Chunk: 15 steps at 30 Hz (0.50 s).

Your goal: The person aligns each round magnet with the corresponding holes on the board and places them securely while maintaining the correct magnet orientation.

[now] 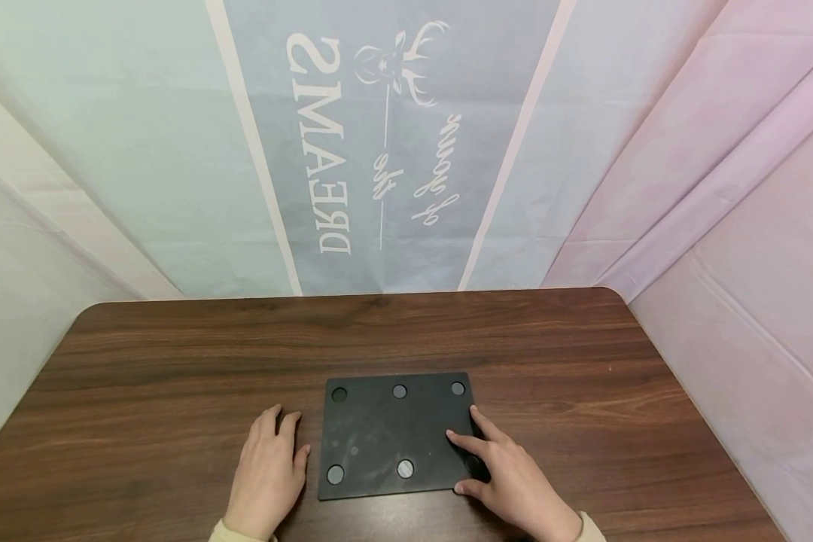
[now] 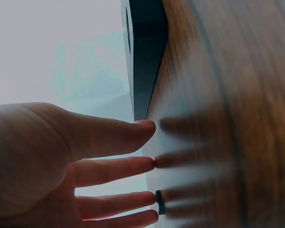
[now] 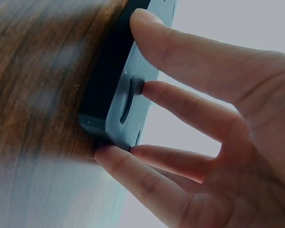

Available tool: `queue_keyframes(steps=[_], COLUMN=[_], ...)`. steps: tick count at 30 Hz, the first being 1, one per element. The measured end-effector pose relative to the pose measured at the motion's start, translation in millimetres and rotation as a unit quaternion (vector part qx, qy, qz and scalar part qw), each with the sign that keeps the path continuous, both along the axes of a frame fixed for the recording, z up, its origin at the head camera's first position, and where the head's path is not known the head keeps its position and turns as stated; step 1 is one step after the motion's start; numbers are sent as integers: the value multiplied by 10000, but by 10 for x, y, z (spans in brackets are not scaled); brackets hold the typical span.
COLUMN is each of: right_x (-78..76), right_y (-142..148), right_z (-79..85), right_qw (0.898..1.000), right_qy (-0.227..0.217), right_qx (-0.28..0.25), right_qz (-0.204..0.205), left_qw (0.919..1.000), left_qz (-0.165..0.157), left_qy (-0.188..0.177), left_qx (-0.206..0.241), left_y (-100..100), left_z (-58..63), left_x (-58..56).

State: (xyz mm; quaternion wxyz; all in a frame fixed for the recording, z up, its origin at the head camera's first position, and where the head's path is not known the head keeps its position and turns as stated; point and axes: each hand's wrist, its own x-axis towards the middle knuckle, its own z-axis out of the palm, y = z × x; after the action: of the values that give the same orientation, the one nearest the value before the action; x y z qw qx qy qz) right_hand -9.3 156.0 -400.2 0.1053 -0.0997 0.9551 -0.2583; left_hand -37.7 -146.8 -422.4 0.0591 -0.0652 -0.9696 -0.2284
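A flat black rectangular board (image 1: 373,429) with round spots along its long edges lies on the table. Several spots hold grey discs (image 1: 405,468); the far left one is a dark recess (image 1: 339,394). At the board's right end my right hand (image 1: 511,478) is spread, thumb against the near edge, one fingertip on top, others around the end. In the right wrist view these fingers (image 3: 180,102) are nearly straight. My left hand (image 1: 266,470) rests left of the board, apart from it, fingertips down at the tabletop. A small dark piece (image 2: 160,202) shows by its fingertips.
The brown wood-grain table (image 1: 176,361) has rounded far corners. Behind it hangs a pale blue cloth (image 1: 406,263) with mirrored lettering, and pinkish-white cloth (image 1: 738,301) closes off the right side. White cloth (image 1: 13,286) hangs on the left.
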Motion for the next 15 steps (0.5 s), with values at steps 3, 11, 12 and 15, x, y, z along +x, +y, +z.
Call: queue_keyframes(steps=[3,11,12,15], right_x=[0,1,0,1], right_y=[1,2,2,2], right_z=[-1,1,0,-3], right_qw=[10000,10000,10000,10000], right_qy=[-17,-17,-7,30], right_qx=[-9,-3,2,19], right_qz=[-7,-2,-1,0], left_qw=[9999,9995,9995,9993], left_qz=[-4,99,103,101], left_qy=[-117,-299,-307,-363], left_qx=[-26,-45,-41,-48], left_y=[-13,-77,-86,-109], left_z=[11,38,41,46], left_x=[-16,-86,-96,-125])
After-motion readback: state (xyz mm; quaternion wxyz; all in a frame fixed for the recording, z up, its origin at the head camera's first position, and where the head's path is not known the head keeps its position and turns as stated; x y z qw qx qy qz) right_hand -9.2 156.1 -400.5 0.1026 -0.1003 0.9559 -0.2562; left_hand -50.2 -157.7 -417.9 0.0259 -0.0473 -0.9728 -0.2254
